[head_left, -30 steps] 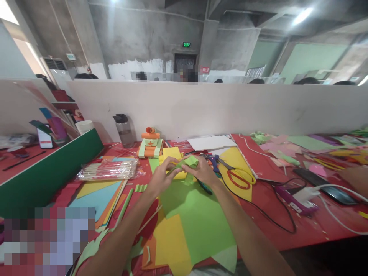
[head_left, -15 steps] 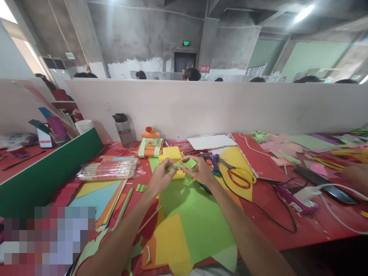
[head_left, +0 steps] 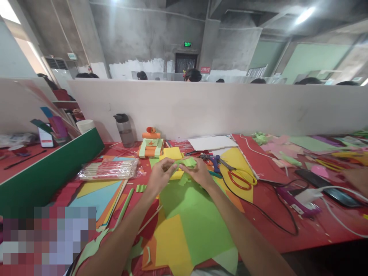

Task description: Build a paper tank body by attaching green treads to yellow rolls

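Observation:
Between my two hands is a folded green paper strip (head_left: 189, 162), its loose end hanging below. My left hand (head_left: 162, 174) pinches one end of it. The fingers of my right hand (head_left: 200, 171) are closed on the other side of the strip. Just behind the hands sits a yellow paper block (head_left: 171, 153), partly covered by them. Under my forearms lies a large green paper sheet (head_left: 198, 218), with a yellow sheet (head_left: 172, 241) at its left. A small pleated green strip (head_left: 141, 188) rests on the table left of my left hand.
Scissors (head_left: 244, 177) and a blue glue gun (head_left: 214, 162) lie right of my hands. An orange and green paper model (head_left: 151, 147) and a water bottle (head_left: 124, 130) stand behind. Packed sticks (head_left: 107, 169) lie left. A purple power strip (head_left: 299, 202) with cables is at right, near another person's hand (head_left: 356, 177).
The green strip has turned between my fingers, and its upright flap now lies flatter. Both hands keep their hold in nearly the same place.

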### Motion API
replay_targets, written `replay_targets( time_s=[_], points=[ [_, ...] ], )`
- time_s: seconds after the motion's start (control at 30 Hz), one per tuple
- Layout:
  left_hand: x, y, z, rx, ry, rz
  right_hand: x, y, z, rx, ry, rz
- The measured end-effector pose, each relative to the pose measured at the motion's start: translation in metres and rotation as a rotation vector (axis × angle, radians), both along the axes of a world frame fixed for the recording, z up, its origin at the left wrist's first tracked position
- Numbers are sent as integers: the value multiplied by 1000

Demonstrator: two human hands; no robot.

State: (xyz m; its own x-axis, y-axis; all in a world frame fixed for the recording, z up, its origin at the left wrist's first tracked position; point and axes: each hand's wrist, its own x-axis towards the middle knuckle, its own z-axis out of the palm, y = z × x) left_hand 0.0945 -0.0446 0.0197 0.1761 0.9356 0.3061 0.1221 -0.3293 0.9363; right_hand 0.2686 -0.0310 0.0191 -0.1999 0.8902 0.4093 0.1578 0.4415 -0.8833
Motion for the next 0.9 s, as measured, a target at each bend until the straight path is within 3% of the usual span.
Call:
replay_targets(
  time_s=[0.2, 0.4, 0.53, 0.7, 0.9],
  points=[
    [0, 0, -1, 14, 9, 3, -7, -3, 2, -67, 79, 23],
    [0, -1, -2, 26, 47, 22, -13, 1, -10, -174, 226, 35],
    [0, -1, -1, -14, 21, -7, -9, 3, -12, -71, 135, -1],
    [-4, -3, 6, -117, -47, -95, -1, 1, 1, 68, 43, 41],
    [-6, 0, 3, -129, -73, -105, 2, 0, 7, 38, 7, 85]
  ],
)
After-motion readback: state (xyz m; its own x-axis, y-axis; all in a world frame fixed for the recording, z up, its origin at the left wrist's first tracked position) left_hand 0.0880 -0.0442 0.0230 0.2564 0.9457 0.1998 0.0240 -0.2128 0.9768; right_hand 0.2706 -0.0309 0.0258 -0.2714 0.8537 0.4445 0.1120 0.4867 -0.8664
